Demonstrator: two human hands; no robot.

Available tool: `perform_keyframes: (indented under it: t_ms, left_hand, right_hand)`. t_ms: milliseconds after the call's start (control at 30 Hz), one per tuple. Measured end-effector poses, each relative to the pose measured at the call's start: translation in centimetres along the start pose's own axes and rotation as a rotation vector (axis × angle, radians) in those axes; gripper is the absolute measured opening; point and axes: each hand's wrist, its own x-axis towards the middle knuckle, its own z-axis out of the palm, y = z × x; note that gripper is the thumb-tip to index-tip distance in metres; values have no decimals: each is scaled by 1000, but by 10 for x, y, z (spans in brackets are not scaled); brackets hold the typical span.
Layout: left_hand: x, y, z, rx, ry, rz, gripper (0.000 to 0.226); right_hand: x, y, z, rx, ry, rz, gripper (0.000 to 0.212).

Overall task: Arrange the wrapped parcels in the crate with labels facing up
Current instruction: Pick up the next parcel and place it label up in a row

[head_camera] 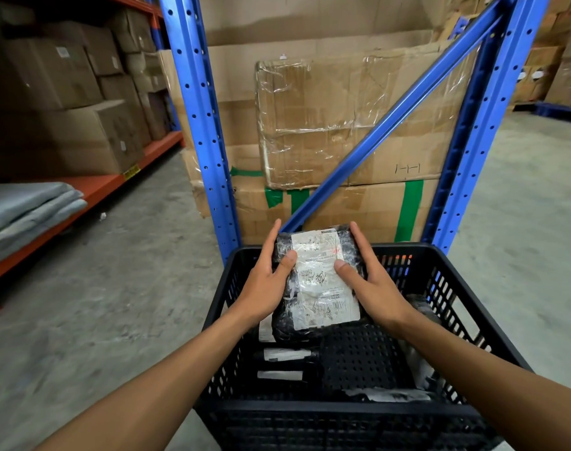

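A black wrapped parcel point(316, 284) with a white shipping label facing up is held above the black plastic crate point(349, 421). My left hand point(266, 281) grips its left side, thumb on the label. My right hand point(370, 284) grips its right side, thumb also on the label. Lower in the crate lie other black parcels point(284, 364) at the left with white labels partly showing, one parcel point(422, 307) against the right wall, and a pale one point(394, 395) near the front.
The crate stands on a concrete floor in front of a blue rack frame point(209, 138) backed by large cardboard boxes point(346, 125). An orange shelf point(92, 190) at the left carries boxes and folded grey bags point(24, 206).
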Motion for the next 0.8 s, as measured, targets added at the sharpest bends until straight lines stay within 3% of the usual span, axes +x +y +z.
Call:
perform_keyframes:
  t_ms: [167,300,400,500,600,800]
  left_hand:
    - [1,-1,4,-16,5,14,60]
    - [3,-2,-1,9,-1,-4,43]
    - [6,2,-10,159,-9,55,45]
    - [14,17,-18,301,-173,115,70]
    - [19,22,-20,375,-350,76,79]
    - [10,6,-9,126,-383,52,67]
  right_hand:
    - [-2,3,2,-23,19,-51,67]
    - [3,1,-5,-39,16,-93,64]
    - [10,-6,-18,-28,-99,-66,62]
    - [15,-13,-28,-181,-286,-60,63]
    - [18,-18,-30,-268,-286,-47,73]
    - [25,-20,-34,-177,-284,42,82]
